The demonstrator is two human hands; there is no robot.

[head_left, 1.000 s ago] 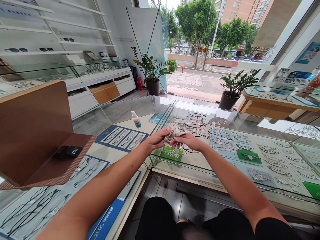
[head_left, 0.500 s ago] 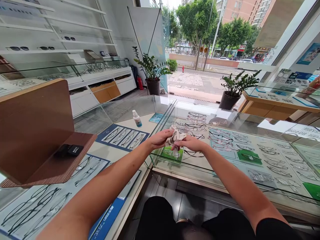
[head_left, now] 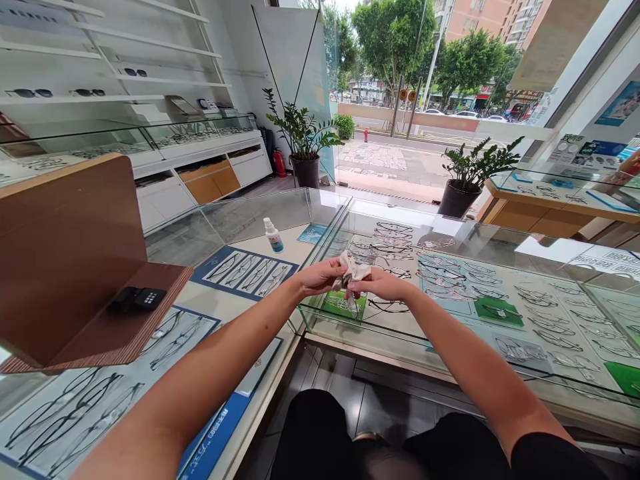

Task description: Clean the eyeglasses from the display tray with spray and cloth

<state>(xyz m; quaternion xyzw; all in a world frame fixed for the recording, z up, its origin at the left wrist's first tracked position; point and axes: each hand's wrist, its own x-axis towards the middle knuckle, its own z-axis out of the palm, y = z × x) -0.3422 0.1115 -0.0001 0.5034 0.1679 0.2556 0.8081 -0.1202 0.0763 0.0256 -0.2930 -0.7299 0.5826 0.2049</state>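
Observation:
Both my hands meet above the near corner of a glass display counter (head_left: 465, 230). My left hand (head_left: 321, 277) is closed on a crumpled whitish cloth (head_left: 356, 268). From the other side my right hand (head_left: 377, 285) pinches the same bundle. Something thin and shiny, perhaps part of a pair of glasses, shows just under the fingers; the cloth and hands hide most of it. To the left of the hands a small white spray bottle (head_left: 273, 235) with a blue label stands upright.
Rows of eyeglasses (head_left: 443, 277) lie in the counter under glass. At left stands a brown upright panel (head_left: 70, 260) with a small black device (head_left: 137, 300) on its base. Potted plants (head_left: 306, 167) flank the doorway. My knees (head_left: 310, 433) are below the counter's edge.
My hands stay in almost the same place. The cloth has shifted slightly between my fingers, and the view has moved a little.

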